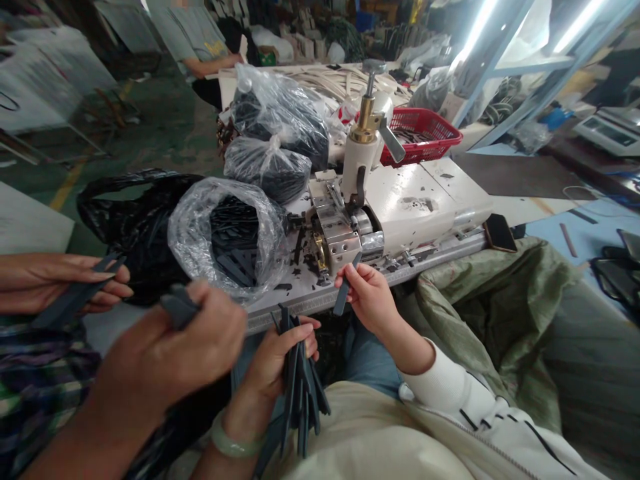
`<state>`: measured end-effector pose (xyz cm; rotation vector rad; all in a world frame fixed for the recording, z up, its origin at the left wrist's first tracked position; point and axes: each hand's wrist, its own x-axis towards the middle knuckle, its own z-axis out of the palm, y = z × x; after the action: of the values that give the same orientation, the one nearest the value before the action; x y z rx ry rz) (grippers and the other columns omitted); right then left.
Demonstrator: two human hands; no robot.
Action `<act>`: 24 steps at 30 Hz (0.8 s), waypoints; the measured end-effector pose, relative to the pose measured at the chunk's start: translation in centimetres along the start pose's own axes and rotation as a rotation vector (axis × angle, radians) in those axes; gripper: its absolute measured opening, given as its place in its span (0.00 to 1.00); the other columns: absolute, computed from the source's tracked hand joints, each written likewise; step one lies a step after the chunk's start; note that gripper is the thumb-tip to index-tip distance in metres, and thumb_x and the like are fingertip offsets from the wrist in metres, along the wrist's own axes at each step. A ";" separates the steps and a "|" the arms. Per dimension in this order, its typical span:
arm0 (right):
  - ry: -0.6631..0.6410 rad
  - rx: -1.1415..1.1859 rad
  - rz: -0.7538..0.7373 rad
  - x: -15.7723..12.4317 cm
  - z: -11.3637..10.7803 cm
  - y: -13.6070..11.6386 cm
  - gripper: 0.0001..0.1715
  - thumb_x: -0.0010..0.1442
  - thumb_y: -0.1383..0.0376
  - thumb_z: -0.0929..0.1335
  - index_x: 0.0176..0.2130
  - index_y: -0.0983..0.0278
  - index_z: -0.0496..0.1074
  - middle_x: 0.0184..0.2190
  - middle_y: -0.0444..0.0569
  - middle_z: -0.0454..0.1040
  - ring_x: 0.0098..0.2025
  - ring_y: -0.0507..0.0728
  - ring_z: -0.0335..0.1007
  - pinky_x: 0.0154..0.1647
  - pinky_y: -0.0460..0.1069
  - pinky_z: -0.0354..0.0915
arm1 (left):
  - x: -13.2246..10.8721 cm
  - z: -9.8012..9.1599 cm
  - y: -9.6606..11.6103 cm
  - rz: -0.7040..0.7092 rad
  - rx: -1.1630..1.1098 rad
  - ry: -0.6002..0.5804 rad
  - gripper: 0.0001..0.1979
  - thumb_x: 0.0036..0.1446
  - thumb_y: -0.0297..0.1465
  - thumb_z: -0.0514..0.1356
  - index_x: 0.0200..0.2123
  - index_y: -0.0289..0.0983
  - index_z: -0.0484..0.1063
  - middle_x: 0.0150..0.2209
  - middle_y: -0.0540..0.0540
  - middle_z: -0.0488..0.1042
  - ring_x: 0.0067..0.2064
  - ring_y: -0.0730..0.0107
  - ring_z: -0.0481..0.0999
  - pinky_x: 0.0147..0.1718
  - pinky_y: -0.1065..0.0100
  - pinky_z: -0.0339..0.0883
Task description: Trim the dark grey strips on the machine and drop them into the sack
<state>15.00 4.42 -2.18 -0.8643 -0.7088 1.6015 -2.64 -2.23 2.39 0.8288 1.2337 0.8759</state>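
My left hand, with a pale green bangle at the wrist, is closed around a bunch of dark grey strips that fan downward over my lap. Between the fingers of my right hand is a single dark strip, pinched near its upper end. It is just in front of the metal rollers of a cream-coloured machine. Left of the machine, an open clear plastic bag holds many similar dark strips.
At the left, a co-worker's hands hold dark strips too, close to my left arm. Tied clear bags, a black bag and a red basket surround the machine. A phone lies by the table edge, above green sacking.
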 end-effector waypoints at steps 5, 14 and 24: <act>-0.046 0.006 0.003 -0.3 0.3 0.2 0.15 0.56 0.54 0.71 0.32 0.64 0.74 0.24 0.44 0.74 0.19 0.46 0.59 0.19 0.41 0.57 | 2.0 2.2 -1.9 -0.165 -0.343 -0.163 0.04 0.48 0.29 0.65 0.31 0.38 0.78 0.17 0.53 0.65 0.20 0.73 0.64 0.26 0.66 0.64; -0.111 0.039 0.043 -0.4 0.5 0.6 0.16 0.58 0.53 0.69 0.34 0.64 0.75 0.26 0.46 0.75 0.21 0.47 0.59 0.20 0.43 0.58 | 1.3 3.0 -1.2 -0.119 -0.338 -0.094 0.05 0.46 0.28 0.66 0.25 0.40 0.72 0.16 0.54 0.68 0.21 0.72 0.65 0.28 0.64 0.62; -0.172 0.079 0.127 -1.7 0.6 -0.2 0.17 0.55 0.56 0.72 0.42 0.64 0.77 0.30 0.48 0.78 0.21 0.46 0.55 0.21 0.43 0.54 | 1.7 3.1 -1.5 -0.087 -0.281 -0.071 0.07 0.45 0.28 0.67 0.22 0.40 0.70 0.16 0.53 0.67 0.21 0.70 0.66 0.27 0.64 0.61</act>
<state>14.79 2.81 -1.43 -0.7317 -0.7178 1.8214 0.74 -1.53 0.76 0.5721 1.0482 0.9162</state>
